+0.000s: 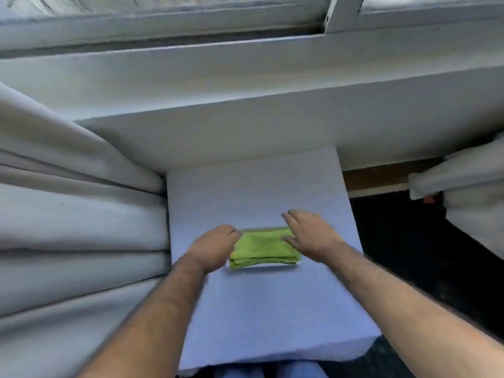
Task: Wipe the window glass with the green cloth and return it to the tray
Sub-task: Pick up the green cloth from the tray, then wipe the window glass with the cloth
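Note:
A folded green cloth (261, 248) lies on a shallow white tray (272, 266) in the middle of a pale blue table top (259, 192). My left hand (215, 245) rests at the cloth's left edge, fingers curled down beside it. My right hand (308, 234) hovers over the cloth's right end, fingers spread, thumb touching the cloth. Neither hand clearly grips it. The window glass (191, 1) and its white frame (338, 12) run along the top of the view, beyond a wide white sill (245, 85).
Heavy white curtain folds (68, 214) press against the table's left side. More curtain (469, 175) hangs at the right. Dark floor (409, 241) lies to the right of the table, with a wooden skirting strip under the sill.

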